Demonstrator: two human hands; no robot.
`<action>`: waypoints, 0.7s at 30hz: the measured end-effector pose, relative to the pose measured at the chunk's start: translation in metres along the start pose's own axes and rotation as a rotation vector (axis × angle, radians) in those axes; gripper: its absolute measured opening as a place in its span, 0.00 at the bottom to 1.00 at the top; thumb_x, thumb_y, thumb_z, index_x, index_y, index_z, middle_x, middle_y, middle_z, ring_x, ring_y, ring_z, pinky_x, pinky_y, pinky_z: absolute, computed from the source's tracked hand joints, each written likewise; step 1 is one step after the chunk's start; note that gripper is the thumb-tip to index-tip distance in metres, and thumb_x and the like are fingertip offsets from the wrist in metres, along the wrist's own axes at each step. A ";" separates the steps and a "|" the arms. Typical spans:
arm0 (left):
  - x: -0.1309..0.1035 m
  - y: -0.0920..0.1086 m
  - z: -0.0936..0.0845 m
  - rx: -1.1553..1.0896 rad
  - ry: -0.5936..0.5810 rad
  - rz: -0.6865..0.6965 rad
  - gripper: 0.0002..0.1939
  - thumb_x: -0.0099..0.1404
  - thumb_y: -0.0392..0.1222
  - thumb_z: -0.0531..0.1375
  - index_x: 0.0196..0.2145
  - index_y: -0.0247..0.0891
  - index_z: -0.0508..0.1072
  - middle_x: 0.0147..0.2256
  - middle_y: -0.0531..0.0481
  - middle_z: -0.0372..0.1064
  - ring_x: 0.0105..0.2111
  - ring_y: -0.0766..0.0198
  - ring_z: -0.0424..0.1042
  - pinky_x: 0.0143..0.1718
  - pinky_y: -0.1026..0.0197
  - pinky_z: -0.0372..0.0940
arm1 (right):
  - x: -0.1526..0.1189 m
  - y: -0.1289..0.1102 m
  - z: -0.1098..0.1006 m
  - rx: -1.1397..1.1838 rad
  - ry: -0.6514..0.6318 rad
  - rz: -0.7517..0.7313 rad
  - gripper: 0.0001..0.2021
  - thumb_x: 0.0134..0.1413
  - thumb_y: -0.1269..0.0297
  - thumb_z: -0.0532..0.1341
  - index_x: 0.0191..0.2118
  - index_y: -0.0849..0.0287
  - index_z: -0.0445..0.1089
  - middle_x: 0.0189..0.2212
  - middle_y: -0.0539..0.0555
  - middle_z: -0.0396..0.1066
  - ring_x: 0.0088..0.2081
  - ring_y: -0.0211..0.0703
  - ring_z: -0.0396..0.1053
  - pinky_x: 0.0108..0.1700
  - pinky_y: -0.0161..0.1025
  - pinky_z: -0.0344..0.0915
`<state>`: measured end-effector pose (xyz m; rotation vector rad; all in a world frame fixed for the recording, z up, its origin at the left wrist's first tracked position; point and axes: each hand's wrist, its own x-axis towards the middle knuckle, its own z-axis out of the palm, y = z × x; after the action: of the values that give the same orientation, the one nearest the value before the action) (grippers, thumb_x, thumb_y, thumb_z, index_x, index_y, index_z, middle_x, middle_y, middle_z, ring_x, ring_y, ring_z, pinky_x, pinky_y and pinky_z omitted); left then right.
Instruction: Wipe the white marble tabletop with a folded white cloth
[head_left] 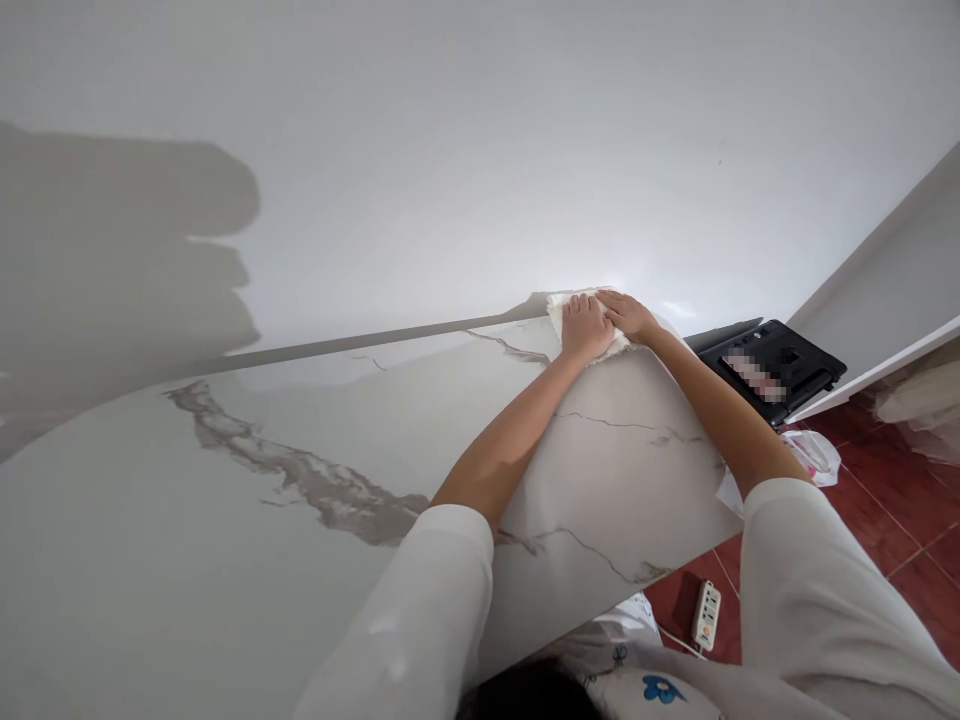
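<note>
Both my hands press on a white cloth [556, 318] with a wavy edge, at the far rim of a white marble-patterned tabletop [420, 430] beside the wall. My left hand [587, 328] bears down on the middle of the cloth, its fingers bent over it. Close against it on the right, my right hand [630, 316] lies with its fingers stretched out over the cloth's upper right part. The cloth's underside and part of its middle are hidden beneath the hands.
A pale wall [465, 150] rises along the table's far side. To the right, a black case [806, 352] stands near a white panel. A white plastic bag [825, 455] and a power strip [706, 615] lie on the red tiled floor [877, 510].
</note>
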<state>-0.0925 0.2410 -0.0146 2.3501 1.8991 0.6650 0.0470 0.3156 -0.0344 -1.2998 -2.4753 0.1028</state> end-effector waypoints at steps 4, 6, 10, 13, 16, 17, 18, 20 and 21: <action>-0.015 0.007 -0.004 0.019 -0.031 0.010 0.28 0.67 0.39 0.44 0.63 0.25 0.56 0.64 0.36 0.52 0.66 0.49 0.48 0.65 0.48 0.44 | -0.019 -0.007 -0.006 -0.038 -0.058 -0.002 0.29 0.64 0.59 0.41 0.66 0.66 0.54 0.66 0.58 0.51 0.67 0.50 0.47 0.67 0.51 0.46; -0.028 0.013 -0.007 0.025 -0.032 0.024 0.29 0.67 0.39 0.44 0.63 0.23 0.55 0.65 0.35 0.50 0.66 0.49 0.47 0.66 0.48 0.44 | -0.035 -0.013 -0.010 -0.048 -0.072 -0.019 0.30 0.64 0.59 0.40 0.66 0.69 0.52 0.67 0.60 0.49 0.68 0.50 0.44 0.68 0.51 0.44; -0.063 0.029 -0.013 0.013 -0.041 0.055 0.30 0.67 0.39 0.44 0.63 0.20 0.54 0.65 0.33 0.50 0.66 0.48 0.47 0.66 0.49 0.44 | -0.078 -0.026 -0.016 -0.021 -0.068 -0.024 0.29 0.66 0.56 0.40 0.68 0.61 0.50 0.68 0.56 0.48 0.68 0.51 0.43 0.67 0.56 0.45; -0.093 0.041 -0.018 -0.005 -0.053 0.064 0.30 0.68 0.40 0.44 0.63 0.20 0.55 0.65 0.34 0.50 0.66 0.48 0.47 0.66 0.49 0.45 | -0.112 -0.041 -0.022 -0.004 -0.056 -0.028 0.28 0.66 0.54 0.41 0.68 0.58 0.49 0.68 0.55 0.48 0.68 0.51 0.43 0.67 0.56 0.44; -0.124 0.051 -0.024 -0.019 -0.056 0.069 0.29 0.68 0.40 0.44 0.63 0.22 0.55 0.65 0.34 0.50 0.66 0.48 0.47 0.66 0.47 0.45 | -0.146 -0.062 -0.031 -0.010 -0.060 -0.023 0.29 0.66 0.54 0.41 0.68 0.59 0.50 0.68 0.56 0.48 0.68 0.51 0.43 0.67 0.55 0.45; -0.135 0.054 -0.026 -0.021 -0.061 0.074 0.29 0.68 0.40 0.44 0.63 0.23 0.55 0.65 0.34 0.50 0.66 0.48 0.47 0.66 0.47 0.45 | -0.157 -0.070 -0.034 -0.016 -0.065 -0.020 0.29 0.66 0.55 0.41 0.68 0.61 0.50 0.68 0.57 0.48 0.68 0.51 0.43 0.67 0.54 0.45; -0.145 0.057 -0.028 -0.022 -0.067 0.081 0.29 0.68 0.40 0.44 0.64 0.23 0.55 0.65 0.34 0.49 0.66 0.48 0.47 0.66 0.47 0.46 | -0.167 -0.078 -0.036 -0.023 -0.068 -0.016 0.29 0.66 0.56 0.41 0.68 0.62 0.50 0.68 0.58 0.48 0.68 0.51 0.43 0.67 0.54 0.45; -0.164 0.063 -0.033 -0.021 -0.078 0.099 0.29 0.67 0.39 0.44 0.64 0.23 0.55 0.65 0.34 0.49 0.66 0.48 0.47 0.66 0.47 0.46 | -0.187 -0.093 -0.041 -0.035 -0.067 -0.004 0.29 0.65 0.57 0.42 0.68 0.65 0.50 0.68 0.59 0.48 0.68 0.50 0.43 0.67 0.53 0.45; -0.173 0.065 -0.036 -0.021 -0.083 0.109 0.29 0.67 0.39 0.44 0.64 0.22 0.54 0.65 0.34 0.49 0.66 0.48 0.47 0.66 0.47 0.45 | -0.197 -0.100 -0.043 -0.039 -0.063 0.002 0.29 0.65 0.58 0.42 0.68 0.65 0.50 0.68 0.59 0.47 0.68 0.50 0.44 0.67 0.53 0.46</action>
<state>-0.0722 0.0538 -0.0140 2.4413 1.7337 0.5823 0.0855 0.0943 -0.0245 -1.3341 -2.5403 0.0981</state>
